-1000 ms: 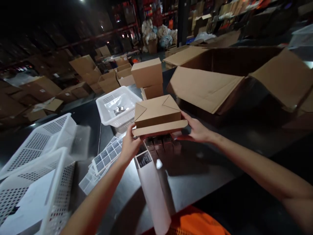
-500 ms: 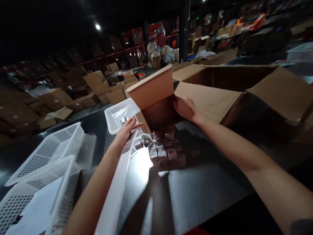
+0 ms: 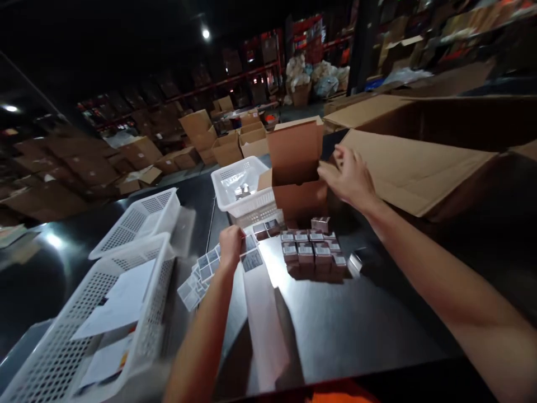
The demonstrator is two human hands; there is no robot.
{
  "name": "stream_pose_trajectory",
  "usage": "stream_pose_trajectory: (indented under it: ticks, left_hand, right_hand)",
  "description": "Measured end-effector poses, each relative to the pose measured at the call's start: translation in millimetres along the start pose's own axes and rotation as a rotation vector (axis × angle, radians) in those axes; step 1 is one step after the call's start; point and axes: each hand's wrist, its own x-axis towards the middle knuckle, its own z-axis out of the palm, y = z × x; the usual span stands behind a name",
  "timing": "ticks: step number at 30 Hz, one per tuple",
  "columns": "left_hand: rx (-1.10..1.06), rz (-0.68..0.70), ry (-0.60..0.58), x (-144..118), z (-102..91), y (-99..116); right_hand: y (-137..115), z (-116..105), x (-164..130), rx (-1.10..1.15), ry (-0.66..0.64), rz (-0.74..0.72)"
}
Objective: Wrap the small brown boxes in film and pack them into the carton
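Cardboard box (image 3: pixel 298 179), seen from the head camera, stands open on the dark table (image 3: pixel 356 319) behind rows of small cartons (image 3: pixel 312 252), lid up for loading; right hand (image 3: pixel 348 178) hovers spread and empty by its rim; left hand (image 3: pixel 230 246), curled, presses on label sheets (image 3: pixel 205 271).

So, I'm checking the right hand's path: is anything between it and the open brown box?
Nothing visible. The right hand hangs in the air just right of the small open box, beside its raised lid, with no object between them. The small labelled cartons sit lower, on the table in front of the box.
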Motion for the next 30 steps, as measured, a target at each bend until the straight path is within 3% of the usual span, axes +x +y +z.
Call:
stream_pose_trajectory:
  ticks: [2, 5, 7, 11, 14, 16, 19, 22, 23, 28, 30]
  left_hand:
    - [0.013, 0.001, 0.065, -9, 2.6, -3]
    - [0.005, 0.039, 0.183, -31, 10.3, -4]
    - [0.010, 0.082, 0.254, -50, 12.3, -5]
    - [0.071, 0.148, 0.368, -82, 6.8, -7]
    - [0.141, 0.186, 0.443, -98, 7.4, -7]
    - [0.192, 0.207, 0.466, -105, 13.2, -6]
    - [0.262, 0.232, 0.438, -114, 23.3, -5]
    - [0.297, 0.251, 0.314, -120, 26.1, -3]
    - [0.284, 0.242, 0.212, -120, 25.1, -2]
    - [0.045, 0.056, -0.608, -121, 17.1, 0]
    - [-0.049, -0.031, -0.718, -122, 15.6, -1]
  right_hand:
    - [0, 13, -57, 0.107, -0.072, -0.068]
    - [-2, 42, -138, 0.552, -0.493, -0.035]
    - [-3, 57, -170, 0.661, -0.618, 0.006]
    - [-4, 55, -188, 0.764, -0.675, 0.056]
    - [-6, 40, -201, 0.633, -0.719, -0.043]
    - [-7, 37, -216, 0.570, -0.739, -0.084]
    - [-3, 44, -233, 0.652, -0.727, 0.004]
    - [16, 47, -229, 0.666, -0.721, 0.088]
    - [23, 45, -222, 0.647, -0.729, 0.095]
    - [45, 22, -177, 0.487, -0.718, 0.064]
    - [44, 15, -166, 0.407, -0.669, 0.034]
